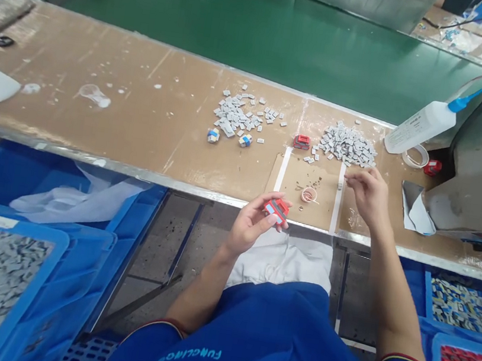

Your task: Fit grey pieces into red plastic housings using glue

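We had the red block (279,210) clamped in our left hand's (253,224) fingers, by the bench (233,170). Our right hand (370,199) was near a grey tile (340,186), finger closure unclear. We judged this tile pickup; next called for a fine pinch.

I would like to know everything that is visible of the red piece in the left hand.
The red piece is small and looks like hard plastic, with a grey section and a pale bluish-white area on its near side. It sits tilted in the grip of the left hand, which covers part of it, by the front edge of the worktable. Finer details are too small to tell.
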The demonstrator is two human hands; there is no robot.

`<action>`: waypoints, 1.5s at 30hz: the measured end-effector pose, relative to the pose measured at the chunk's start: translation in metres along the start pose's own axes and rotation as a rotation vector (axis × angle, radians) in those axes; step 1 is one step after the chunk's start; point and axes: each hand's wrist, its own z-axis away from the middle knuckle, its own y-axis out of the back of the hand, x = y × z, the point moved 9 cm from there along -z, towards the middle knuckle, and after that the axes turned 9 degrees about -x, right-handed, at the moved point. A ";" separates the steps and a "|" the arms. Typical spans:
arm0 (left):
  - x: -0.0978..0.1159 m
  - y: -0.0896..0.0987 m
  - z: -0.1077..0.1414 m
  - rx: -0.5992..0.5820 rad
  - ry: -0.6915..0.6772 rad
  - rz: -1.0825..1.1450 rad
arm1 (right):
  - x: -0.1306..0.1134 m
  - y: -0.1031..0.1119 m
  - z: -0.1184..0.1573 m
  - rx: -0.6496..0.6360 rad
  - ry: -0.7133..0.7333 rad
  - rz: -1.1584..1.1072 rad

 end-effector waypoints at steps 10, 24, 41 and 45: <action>-0.025 -0.032 -0.005 -0.103 0.149 0.039 | -0.017 -0.007 0.125 0.200 -0.240 -0.472; -0.015 -0.042 -0.001 -0.077 0.131 -0.196 | -0.092 -0.039 0.108 0.062 -0.124 -0.619; -0.019 -0.032 -0.011 -0.048 0.064 -0.136 | -0.113 -0.033 0.099 0.000 -0.046 -0.358; -0.018 -0.025 -0.012 0.021 0.015 -0.131 | -0.122 -0.036 0.098 -0.015 -0.036 -0.292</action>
